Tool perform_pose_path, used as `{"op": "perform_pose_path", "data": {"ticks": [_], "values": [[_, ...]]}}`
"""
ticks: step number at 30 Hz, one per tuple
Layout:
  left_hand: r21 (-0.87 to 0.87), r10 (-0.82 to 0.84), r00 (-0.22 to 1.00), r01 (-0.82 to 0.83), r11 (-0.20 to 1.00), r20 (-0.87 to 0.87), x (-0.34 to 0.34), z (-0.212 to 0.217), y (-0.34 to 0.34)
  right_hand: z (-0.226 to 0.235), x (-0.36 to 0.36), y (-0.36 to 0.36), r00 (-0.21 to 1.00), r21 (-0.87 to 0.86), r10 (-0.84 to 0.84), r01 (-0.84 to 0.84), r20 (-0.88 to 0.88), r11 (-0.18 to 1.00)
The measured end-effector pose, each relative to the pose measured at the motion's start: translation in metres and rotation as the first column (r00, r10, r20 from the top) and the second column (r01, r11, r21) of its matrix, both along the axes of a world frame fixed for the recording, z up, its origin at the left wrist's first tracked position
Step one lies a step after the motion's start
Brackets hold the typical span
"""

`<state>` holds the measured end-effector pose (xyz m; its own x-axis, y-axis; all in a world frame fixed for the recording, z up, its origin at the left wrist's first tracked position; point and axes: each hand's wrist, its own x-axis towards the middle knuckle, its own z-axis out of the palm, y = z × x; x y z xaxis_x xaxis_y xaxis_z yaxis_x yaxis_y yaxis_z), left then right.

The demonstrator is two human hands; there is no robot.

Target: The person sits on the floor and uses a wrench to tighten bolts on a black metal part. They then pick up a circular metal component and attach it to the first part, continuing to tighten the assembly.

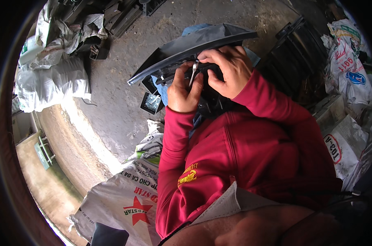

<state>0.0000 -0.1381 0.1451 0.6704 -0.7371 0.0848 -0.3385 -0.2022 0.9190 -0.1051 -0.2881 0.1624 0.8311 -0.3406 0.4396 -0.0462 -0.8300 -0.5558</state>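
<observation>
A large black plastic panel [186, 46], with a raised rim and a long curved edge, lies tilted across my lap. My left hand [185, 91] is closed at the panel's near edge, pinching a slim silver metal piece [193, 73] between thumb and forefinger. The piece stands nearly upright against the panel's underside; its exact kind is unclear. My right hand [232, 70] grips the panel to the right of it, forefinger reaching toward the metal piece's top. Some right fingertips are hidden behind the panel. More black plastic [212, 102] shows below my hands.
Small black trays [152, 102] of shiny small parts sit on the concrete floor [116, 82] by my left hand. White sacks [54, 80] and black plastic parts [122, 18] lie at far left. A printed sack [112, 205] is near left. Black parts [294, 57] and sacks [346, 57] stand right.
</observation>
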Motion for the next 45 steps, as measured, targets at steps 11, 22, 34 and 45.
{"op": "perform_pose_path", "data": {"ticks": [11,22,34,45], "values": [[-0.203,-0.039,0.972,-0.010,0.979,-0.233,0.002,-0.009,0.001,0.006,0.002,0.006,0.997,0.055,0.042,-0.045,0.062,0.997],[-0.020,0.041,0.843,-0.036,0.999,0.536,0.003,-0.009,0.001,-0.006,0.006,0.006,0.994,0.010,-0.003,0.002,0.111,1.000],[0.027,0.014,0.852,-0.032,0.999,0.524,0.005,-0.008,0.003,-0.005,0.006,0.007,0.994,0.032,0.041,-0.044,0.100,0.999],[-0.074,0.016,0.862,0.025,0.997,0.506,0.005,-0.010,0.002,-0.001,0.009,0.006,0.990,0.180,0.139,-0.136,-0.001,0.974]]}}
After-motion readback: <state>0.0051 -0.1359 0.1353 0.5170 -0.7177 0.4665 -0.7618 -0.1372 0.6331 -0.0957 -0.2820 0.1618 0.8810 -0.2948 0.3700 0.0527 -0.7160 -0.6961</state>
